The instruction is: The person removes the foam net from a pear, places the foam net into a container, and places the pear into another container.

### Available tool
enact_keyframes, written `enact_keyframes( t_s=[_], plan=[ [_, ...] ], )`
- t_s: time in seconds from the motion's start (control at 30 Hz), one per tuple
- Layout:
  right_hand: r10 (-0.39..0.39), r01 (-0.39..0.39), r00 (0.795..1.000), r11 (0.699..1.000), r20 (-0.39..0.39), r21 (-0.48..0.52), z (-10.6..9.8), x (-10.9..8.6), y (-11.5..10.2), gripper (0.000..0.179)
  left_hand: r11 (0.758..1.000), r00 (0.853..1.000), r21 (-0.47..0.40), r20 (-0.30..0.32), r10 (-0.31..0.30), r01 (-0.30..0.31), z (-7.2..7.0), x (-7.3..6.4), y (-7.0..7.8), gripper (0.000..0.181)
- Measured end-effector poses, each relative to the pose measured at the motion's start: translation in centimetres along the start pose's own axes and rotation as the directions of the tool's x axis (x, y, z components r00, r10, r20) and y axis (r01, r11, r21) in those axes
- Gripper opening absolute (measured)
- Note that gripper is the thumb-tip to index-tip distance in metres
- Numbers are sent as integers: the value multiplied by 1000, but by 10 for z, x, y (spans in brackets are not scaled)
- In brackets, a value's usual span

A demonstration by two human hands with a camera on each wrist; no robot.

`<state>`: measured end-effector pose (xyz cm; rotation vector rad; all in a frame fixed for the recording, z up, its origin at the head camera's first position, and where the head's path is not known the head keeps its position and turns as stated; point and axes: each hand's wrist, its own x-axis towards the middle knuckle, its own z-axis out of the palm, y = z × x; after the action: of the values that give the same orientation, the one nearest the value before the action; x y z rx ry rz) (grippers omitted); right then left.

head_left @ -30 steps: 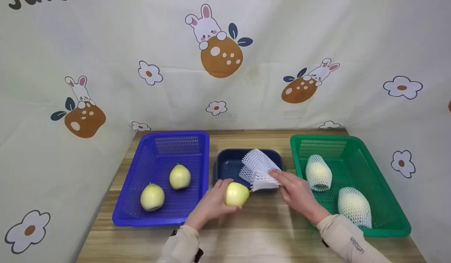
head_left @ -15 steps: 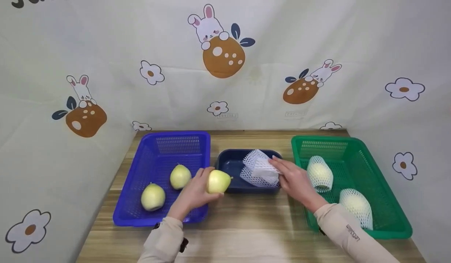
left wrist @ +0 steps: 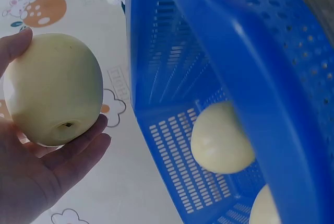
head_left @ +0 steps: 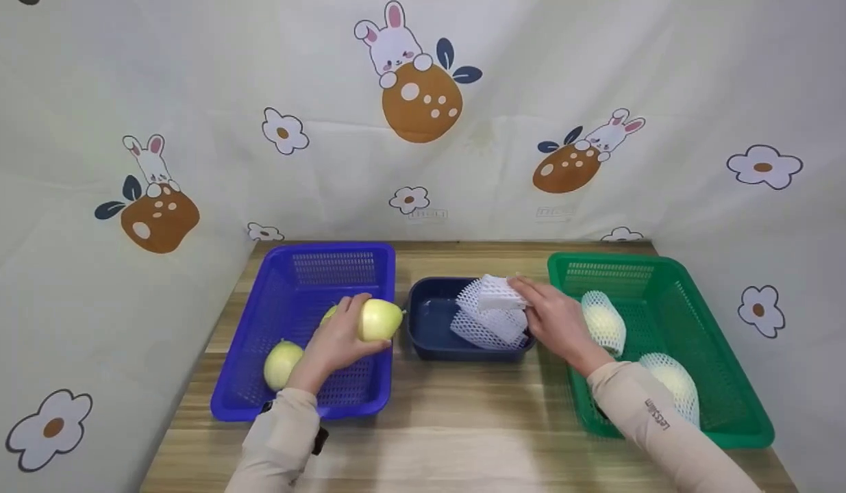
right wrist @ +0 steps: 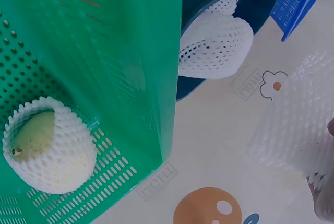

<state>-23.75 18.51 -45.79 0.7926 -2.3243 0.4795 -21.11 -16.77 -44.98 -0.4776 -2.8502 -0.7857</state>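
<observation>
My left hand grips a pale yellow-green pear above the right side of the blue basket. In the left wrist view the fingers and thumb curl round that pear. Two more pears lie in the basket: one near the front, the other partly behind the hand in the head view. My right hand pinches a white foam net sleeve over the dark blue tray. Other foam net sleeves lie in that tray.
On the right stands a green basket with two pears in foam nets, one behind the other. The wooden table carries everything. A printed cloth hangs behind and along the sides.
My left hand has carried the pear leftward and up, from in front of the dark tray to over the blue basket. My right hand has raised the foam net sleeve slightly.
</observation>
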Motion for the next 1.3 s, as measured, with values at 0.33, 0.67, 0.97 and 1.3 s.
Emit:
enact_keyframes(
  t_s=[0.33,0.67,0.97,1.3],
  plan=[
    [52,-52,999,998,-1,-40,2,22,8,45,992,991,19,30,-129,128,-17,12,-24,77],
    [86,-87,996,995,-10,-58,14,38,11,44,982,980,35,65,-188,186,-21,15,-45,76],
    [88,-91,995,991,-40,-94,26,42,17,44,972,966,74,115,-229,222,-18,16,-61,76],
    [95,-98,995,988,-30,-117,40,45,24,43,961,948,102,165,-273,259,-15,16,-74,74]
  ],
)
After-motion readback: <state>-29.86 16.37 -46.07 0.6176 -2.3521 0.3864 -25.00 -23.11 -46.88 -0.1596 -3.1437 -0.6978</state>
